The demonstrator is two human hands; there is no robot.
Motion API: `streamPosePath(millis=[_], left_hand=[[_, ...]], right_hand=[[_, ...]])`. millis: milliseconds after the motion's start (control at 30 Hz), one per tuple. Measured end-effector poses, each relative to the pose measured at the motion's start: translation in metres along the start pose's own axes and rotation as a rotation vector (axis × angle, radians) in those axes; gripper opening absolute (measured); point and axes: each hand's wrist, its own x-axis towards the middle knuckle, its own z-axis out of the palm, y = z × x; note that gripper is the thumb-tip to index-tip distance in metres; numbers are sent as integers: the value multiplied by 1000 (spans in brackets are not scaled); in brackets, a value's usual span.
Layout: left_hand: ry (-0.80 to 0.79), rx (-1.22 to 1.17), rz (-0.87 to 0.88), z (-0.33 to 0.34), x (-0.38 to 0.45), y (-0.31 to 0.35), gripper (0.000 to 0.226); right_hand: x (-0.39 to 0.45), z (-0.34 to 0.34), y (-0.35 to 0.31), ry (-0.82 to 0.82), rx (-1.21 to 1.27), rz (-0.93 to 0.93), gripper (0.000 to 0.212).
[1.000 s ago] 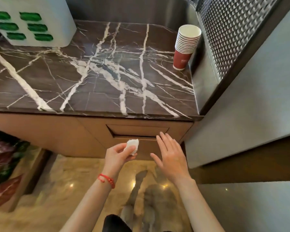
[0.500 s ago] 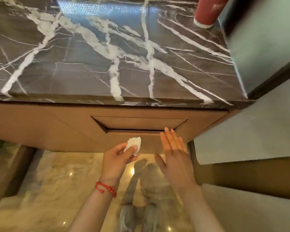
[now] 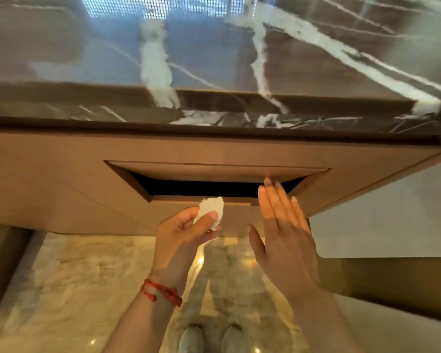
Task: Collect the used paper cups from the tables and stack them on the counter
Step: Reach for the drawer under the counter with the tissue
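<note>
Straight right-hand fingers (image 3: 274, 197) push the bin flap (image 3: 214, 171) inward; left hand (image 3: 186, 231) pinches a crumpled tissue (image 3: 210, 208) near the slot. No paper cups show, so stacking progress on the marble counter (image 3: 214, 59) cannot be judged.

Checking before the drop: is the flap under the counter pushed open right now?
Yes, the right hand's straight fingers press the flap inward, exposing a dark slot just above the left hand's tissue.

No readable txt, labels, brands or nos. anywhere in view.
</note>
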Motion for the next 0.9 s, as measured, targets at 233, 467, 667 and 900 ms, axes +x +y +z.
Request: streamPosePath(millis=[233, 467, 667, 900], left_hand=[[-17, -31, -18, 7, 26, -8, 20], [0, -9, -42, 11, 51, -16, 8], [78, -4, -29, 21, 73, -12, 23], [144, -94, -175, 32, 93, -11, 22]], right_hand=[[8, 20, 5, 66, -55, -13, 62], [17, 27, 10, 128, -91, -48, 61], [26, 30, 8, 173, -70, -59, 60], [27, 31, 7, 175, -48, -56, 60]])
